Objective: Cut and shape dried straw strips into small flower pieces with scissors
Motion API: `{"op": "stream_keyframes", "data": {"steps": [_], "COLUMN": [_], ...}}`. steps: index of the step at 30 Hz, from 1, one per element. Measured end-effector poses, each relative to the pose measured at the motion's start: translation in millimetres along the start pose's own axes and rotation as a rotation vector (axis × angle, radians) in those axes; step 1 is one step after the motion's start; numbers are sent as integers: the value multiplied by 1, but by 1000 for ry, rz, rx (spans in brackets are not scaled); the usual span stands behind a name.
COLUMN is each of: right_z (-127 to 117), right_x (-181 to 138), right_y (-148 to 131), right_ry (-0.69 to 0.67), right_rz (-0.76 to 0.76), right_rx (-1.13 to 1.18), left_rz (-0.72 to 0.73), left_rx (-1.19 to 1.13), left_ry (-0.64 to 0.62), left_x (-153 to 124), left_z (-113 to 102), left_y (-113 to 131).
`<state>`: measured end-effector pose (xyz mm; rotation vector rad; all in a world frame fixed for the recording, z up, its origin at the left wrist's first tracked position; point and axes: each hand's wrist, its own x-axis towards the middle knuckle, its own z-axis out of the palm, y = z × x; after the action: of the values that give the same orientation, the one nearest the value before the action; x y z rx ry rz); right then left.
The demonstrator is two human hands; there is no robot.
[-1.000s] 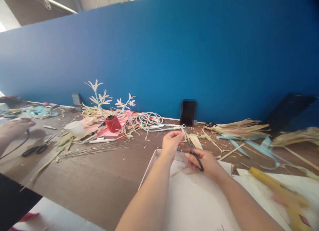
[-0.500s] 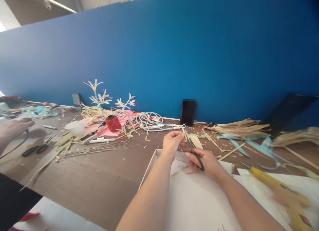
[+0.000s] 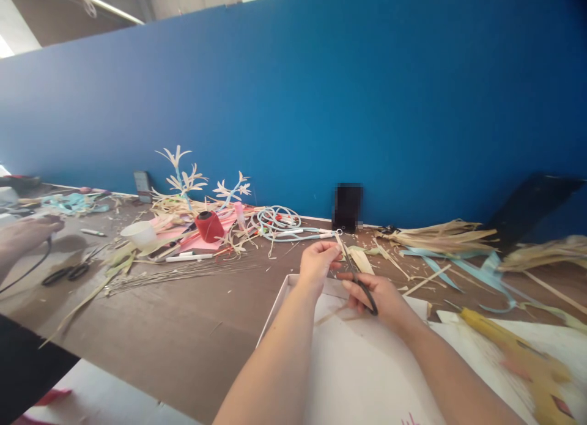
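While black-handled scissors [image 3: 356,277] are clasped in the right grip [image 3: 380,298] at lower centre of the frame, a thin straw strip [image 3: 338,237] is pinched in the left grip [image 3: 316,263], just beside them.

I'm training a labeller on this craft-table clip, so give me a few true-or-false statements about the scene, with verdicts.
1. The right hand holds black-handled scissors. True.
2. The left hand grips the red spool. False: it pinches a thin pale strip by the blades; the spool stands apart.
3. A second pair of scissors lies on the brown table. True.
4. The white cup sits inside the white box. False: it stands on the table left of the spool, outside the box.
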<state>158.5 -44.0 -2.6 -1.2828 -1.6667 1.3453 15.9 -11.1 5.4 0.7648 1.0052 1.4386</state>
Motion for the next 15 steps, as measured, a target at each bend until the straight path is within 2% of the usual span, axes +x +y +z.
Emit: {"op": "stream_keyframes", "data": {"steps": [15], "right_z": [0], "right_x": [2], "right_y": [2], "right_ry": [3], "right_rz": [-8], "right_rx": [-1], "left_rz": [8], "left_rx": [-22], "left_ry": [-23], "left_x": [2], "left_z": [-1], "left_y": [-2]}}
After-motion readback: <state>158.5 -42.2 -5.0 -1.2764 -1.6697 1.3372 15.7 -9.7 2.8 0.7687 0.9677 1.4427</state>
